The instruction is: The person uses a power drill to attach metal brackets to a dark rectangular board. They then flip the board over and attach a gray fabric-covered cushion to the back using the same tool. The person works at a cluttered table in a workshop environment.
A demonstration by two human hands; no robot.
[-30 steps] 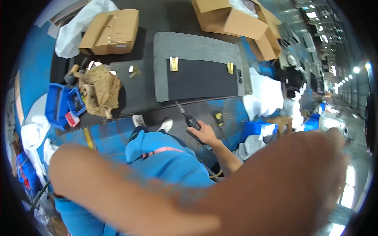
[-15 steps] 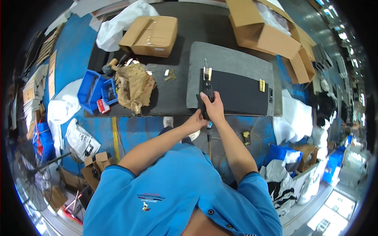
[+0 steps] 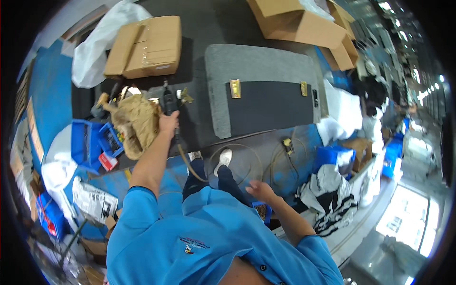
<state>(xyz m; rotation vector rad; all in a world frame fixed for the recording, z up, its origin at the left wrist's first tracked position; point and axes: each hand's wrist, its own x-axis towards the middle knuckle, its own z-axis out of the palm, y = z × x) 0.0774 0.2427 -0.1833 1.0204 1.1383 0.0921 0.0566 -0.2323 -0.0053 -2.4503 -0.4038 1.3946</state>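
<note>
My left hand (image 3: pixel 169 122) is closed round a dark air screwdriver (image 3: pixel 168 100), held over the left part of the workbench with its bit pointing away from me. A hose (image 3: pixel 185 159) trails from the tool's near end. My right hand (image 3: pixel 260 190) is low in front of my body with its fingers curled; whatever they hold, if anything, cannot be made out. Just below it, a small blue bin (image 3: pixel 261 210) shows partly. On the bench lies a grey padded panel (image 3: pixel 218 90) with a black cover sheet (image 3: pixel 270 109). Two gold-coloured metal plates (image 3: pixel 235 89) sit on the sheet's far edge.
A crumpled brown paper bag (image 3: pixel 137 121) and blue parts bins (image 3: pixel 85 140) with a red box (image 3: pixel 108 162) stand at the bench's left. Behind are a carton (image 3: pixel 152 47) and an open carton (image 3: pixel 304 28). A yellow-black tool (image 3: pixel 288 145) hangs by the bench's front.
The screwdriver has moved left, away from the panel, and is now in my left hand alone. My right hand has let go of it and come back near my body. The view has shifted.
</note>
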